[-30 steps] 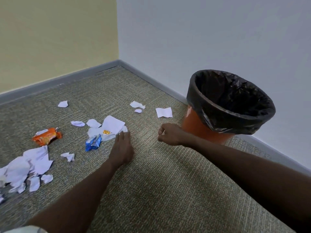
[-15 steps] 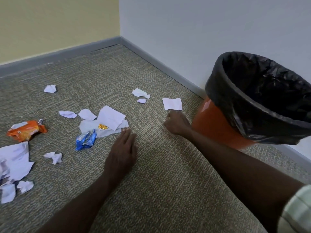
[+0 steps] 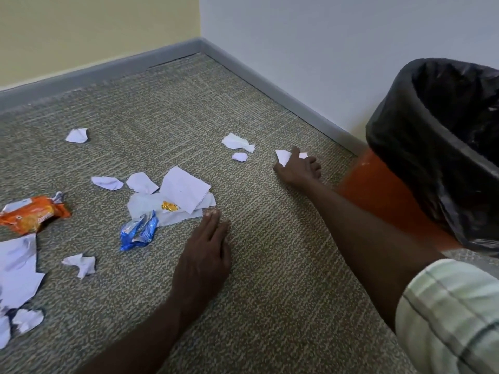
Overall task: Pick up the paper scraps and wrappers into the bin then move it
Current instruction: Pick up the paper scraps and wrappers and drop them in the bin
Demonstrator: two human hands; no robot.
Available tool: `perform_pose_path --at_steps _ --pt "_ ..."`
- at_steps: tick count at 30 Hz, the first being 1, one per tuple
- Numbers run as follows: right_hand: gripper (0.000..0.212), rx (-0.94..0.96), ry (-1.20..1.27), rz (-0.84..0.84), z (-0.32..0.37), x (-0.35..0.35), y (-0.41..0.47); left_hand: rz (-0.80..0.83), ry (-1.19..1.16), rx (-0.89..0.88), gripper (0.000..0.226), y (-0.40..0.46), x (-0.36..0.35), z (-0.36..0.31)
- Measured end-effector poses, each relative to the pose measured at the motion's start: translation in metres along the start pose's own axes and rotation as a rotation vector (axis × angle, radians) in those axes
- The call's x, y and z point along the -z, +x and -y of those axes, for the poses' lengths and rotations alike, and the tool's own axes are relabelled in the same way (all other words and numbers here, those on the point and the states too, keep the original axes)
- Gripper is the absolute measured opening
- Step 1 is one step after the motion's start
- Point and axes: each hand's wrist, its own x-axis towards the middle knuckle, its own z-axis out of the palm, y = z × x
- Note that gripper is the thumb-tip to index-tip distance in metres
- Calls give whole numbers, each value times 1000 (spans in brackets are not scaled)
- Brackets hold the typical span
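An orange bin (image 3: 383, 195) lined with a black bag (image 3: 432, 147) stands at the right by the white wall. My right hand (image 3: 298, 170) lies on the carpet just left of the bin, its fingers curled over a white paper scrap (image 3: 283, 157). My left hand (image 3: 205, 255) rests flat on the carpet, fingers straight, fingertips at the edge of a pile of white sheets (image 3: 183, 193) with a small yellow wrapper (image 3: 169, 206). A blue wrapper (image 3: 139, 230) and an orange wrapper (image 3: 31, 214) lie further left.
Several white scraps are scattered over the carpet, such as two scraps (image 3: 239, 143) near my right hand, one scrap (image 3: 77, 135) far left and torn sheets (image 3: 16, 271) at the left edge. A grey skirting board (image 3: 270, 90) runs along both walls into the corner.
My right hand has reached forward from the carpet onto the white scrap by the bin and curled over it. My left hand has stayed flat in place. The view came closer.
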Motion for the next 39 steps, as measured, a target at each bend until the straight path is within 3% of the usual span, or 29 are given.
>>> perform_pose_path --at_steps 7,12,15,18,21,23,30,39 --pt "31 193 -67 -170 4 -3 11 -4 -8 15 47 -1 2 -2" --pt "20 314 198 -255 28 5 19 -3 -14 40 47 -1 1 -3" --pt "30 432 263 -139 61 6 19 5 -4 45 48 -1 2 -4" --pt "47 502 171 31 86 0 20 4 -14 42 48 -1 1 -3" --pt "64 652 -192 232 94 -9 18 -7 -32 33 47 -1 0 -3" --pt "69 660 -298 289 98 -14 22 -15 -39 36 46 -1 0 -3" --pt "39 729 -189 163 100 -19 22 2 -41 25 47 -1 -1 0" --pt "23 756 -120 140 74 -20 -30 -35 -44 8 43 -1 -2 0"
